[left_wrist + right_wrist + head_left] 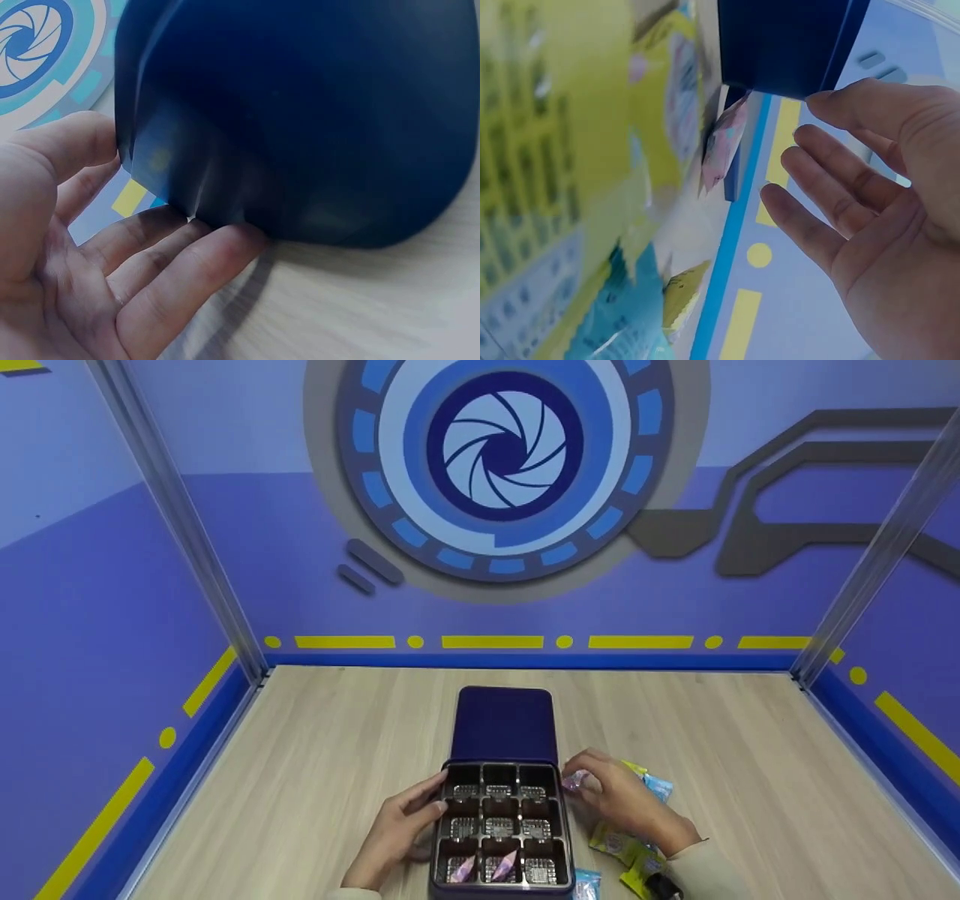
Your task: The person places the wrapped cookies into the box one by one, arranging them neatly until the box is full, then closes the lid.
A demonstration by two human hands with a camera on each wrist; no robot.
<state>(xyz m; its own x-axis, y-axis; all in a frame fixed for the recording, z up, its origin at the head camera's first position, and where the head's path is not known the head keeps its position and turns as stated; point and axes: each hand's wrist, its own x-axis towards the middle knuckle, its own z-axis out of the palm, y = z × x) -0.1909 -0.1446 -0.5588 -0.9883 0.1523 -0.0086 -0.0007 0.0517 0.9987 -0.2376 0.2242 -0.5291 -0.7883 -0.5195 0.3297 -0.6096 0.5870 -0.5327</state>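
Observation:
A navy box [501, 892] stands with its lid [504, 726] folded back, its dark tray split into several compartments. One pink packet [463, 870] leans in the front left compartment, another pink packet [505, 867] in the front middle one. My left hand [401, 829] holds the box's left side, thumb at the rim; the left wrist view shows its fingertips against the navy wall [315, 135]. To the right of the box, my right hand [622, 795] is over a pink-purple packet [576, 780]. In the right wrist view its fingers are spread, apart from a pink packet [726, 146].
Yellow packets [615, 844] and a blue packet [658, 787] lie around and under my right forearm. Another blue packet [586, 883] sits by the box's front right corner. The wooden table [330, 735] is bounded by blue-purple walls [240, 547] at back and sides.

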